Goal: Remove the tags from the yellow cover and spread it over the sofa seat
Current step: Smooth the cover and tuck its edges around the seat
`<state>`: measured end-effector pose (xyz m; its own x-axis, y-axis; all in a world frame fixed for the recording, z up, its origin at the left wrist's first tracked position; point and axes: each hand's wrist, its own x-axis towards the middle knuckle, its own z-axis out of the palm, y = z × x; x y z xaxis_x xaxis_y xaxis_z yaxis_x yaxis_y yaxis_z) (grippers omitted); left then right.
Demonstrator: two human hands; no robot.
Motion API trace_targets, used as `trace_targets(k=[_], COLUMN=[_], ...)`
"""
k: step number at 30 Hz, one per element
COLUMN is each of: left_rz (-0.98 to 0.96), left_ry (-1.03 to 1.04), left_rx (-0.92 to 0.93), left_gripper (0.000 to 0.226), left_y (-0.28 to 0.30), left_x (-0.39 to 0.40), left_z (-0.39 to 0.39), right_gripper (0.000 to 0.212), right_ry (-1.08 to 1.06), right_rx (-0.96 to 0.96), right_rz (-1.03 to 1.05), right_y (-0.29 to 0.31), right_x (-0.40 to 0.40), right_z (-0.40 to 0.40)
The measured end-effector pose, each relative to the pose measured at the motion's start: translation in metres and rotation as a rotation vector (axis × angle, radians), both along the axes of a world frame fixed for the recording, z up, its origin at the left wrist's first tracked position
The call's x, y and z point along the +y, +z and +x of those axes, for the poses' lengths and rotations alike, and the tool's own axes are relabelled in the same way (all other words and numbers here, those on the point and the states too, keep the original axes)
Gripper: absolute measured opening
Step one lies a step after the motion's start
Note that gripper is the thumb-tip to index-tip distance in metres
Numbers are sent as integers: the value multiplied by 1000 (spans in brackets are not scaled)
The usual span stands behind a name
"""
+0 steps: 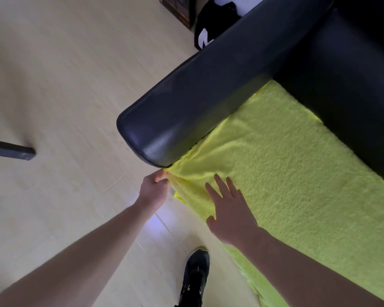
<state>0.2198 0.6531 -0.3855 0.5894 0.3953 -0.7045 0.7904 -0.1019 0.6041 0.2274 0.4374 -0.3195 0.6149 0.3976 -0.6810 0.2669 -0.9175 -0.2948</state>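
At the near edge of the sofa: a black shoe (195,278) is planted on the pale floor (53,85), right by the cover's overhang.
Right hand (230,214): fingers spread and flat, pressing the yellow cover (286,173) down at the seat's front corner.
Left hand (154,188): fingers curled, pinching the cover's corner just under the tip of the armrest (186,103).
Cover: lies across the sofa seat, front edge draping over towards the floor, with bunching where it meets the armrest.
Step in hand: spreading and fitting, by the look of it (no tags visible from here, so I cannot tell whether they are off).
Next move: probably a pull on that corner with the flat hand anchoring, to draw out the creases.
In the way: the armrest sits hard against the corner.
Further off: the dark backrest (341,85), a black bag (205,25) behind the armrest, a dark bar (11,151) at left.
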Motion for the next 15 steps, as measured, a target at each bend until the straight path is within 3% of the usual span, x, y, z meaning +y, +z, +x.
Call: trace_targets(k=[3, 8, 11, 15], left_rz=[-20, -39, 42, -67], left_ry=[-83, -119, -284, -216], left_rx=[46, 181, 284, 269], left_gripper=[37, 62, 64, 64], left_y=[-1, -31, -38, -18], left_x=[-3, 4, 13, 14], left_z=[2, 23, 37, 17], right_gripper=[88, 102, 105, 104], right_ry=[-11, 8, 10, -19], right_rx=[12, 52, 74, 94], right_rz=[-36, -75, -76, -40], right_y=[-4, -19, -28, -29], right_x=[2, 0, -2, -1], right_z=[5, 4, 5, 6])
